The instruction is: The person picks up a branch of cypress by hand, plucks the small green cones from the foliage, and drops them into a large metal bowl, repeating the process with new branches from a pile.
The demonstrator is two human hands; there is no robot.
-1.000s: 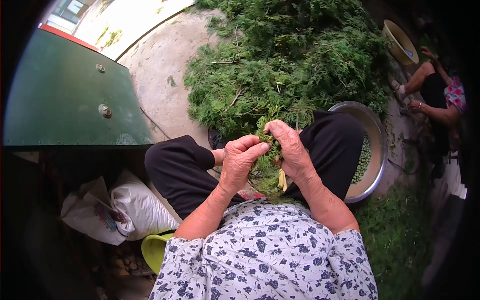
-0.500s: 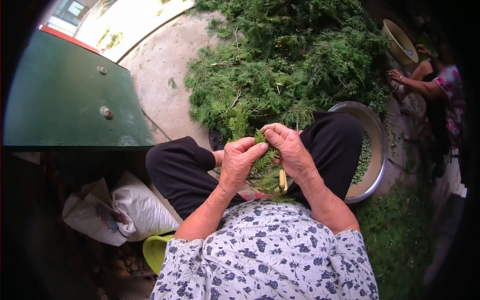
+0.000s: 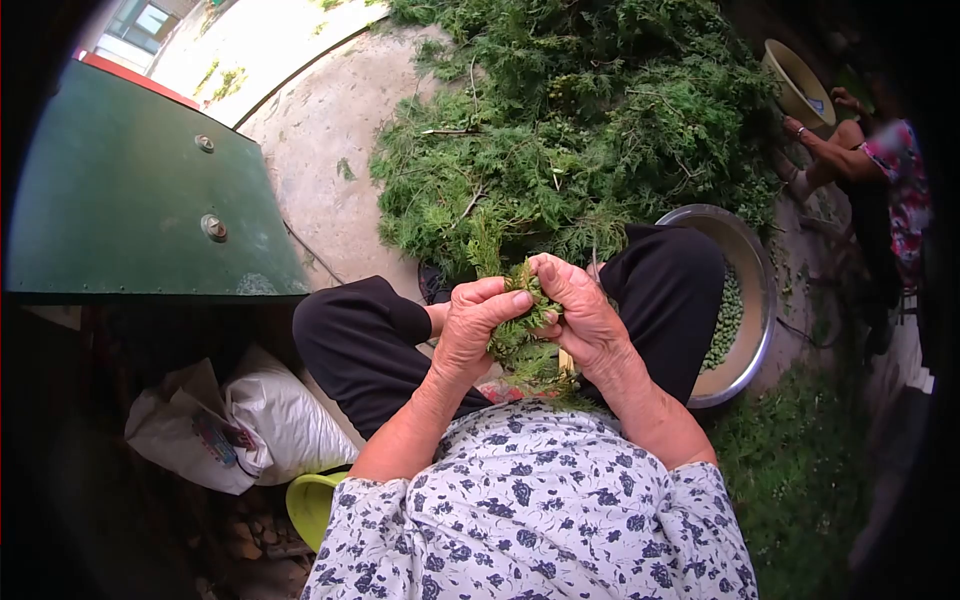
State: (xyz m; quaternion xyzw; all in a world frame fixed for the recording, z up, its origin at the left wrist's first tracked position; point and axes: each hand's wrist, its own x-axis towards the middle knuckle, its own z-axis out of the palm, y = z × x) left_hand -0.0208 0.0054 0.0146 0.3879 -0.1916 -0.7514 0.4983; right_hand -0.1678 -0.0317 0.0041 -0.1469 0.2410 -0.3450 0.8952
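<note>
A leafy evergreen sprig [image 3: 518, 345] is held over my lap, its fronds poking out above and below my hands. My left hand [image 3: 474, 325] is closed around it, thumb pressed along the top. Close by on the other side, my right hand [image 3: 588, 312] is closed with thumb and fingers pinched at the sprig's edge. Whether a small cone lies between those fingertips is hidden. Beside my right knee stands a wide metal bowl [image 3: 752, 352] with many small green cones [image 3: 728, 320] in it.
A big heap of evergreen branches [image 3: 570, 130] lies in front. To the left are a green metal panel [image 3: 150, 200], a white sack [image 3: 285, 410] and a yellow-green basin [image 3: 312, 505]. At right, another person [image 3: 890, 190] sits by a beige basin [image 3: 795, 85].
My right hand has shifted slightly up and left, and the sprig is bunched more tightly between my hands. The other person's near hand has moved up toward the beige basin.
</note>
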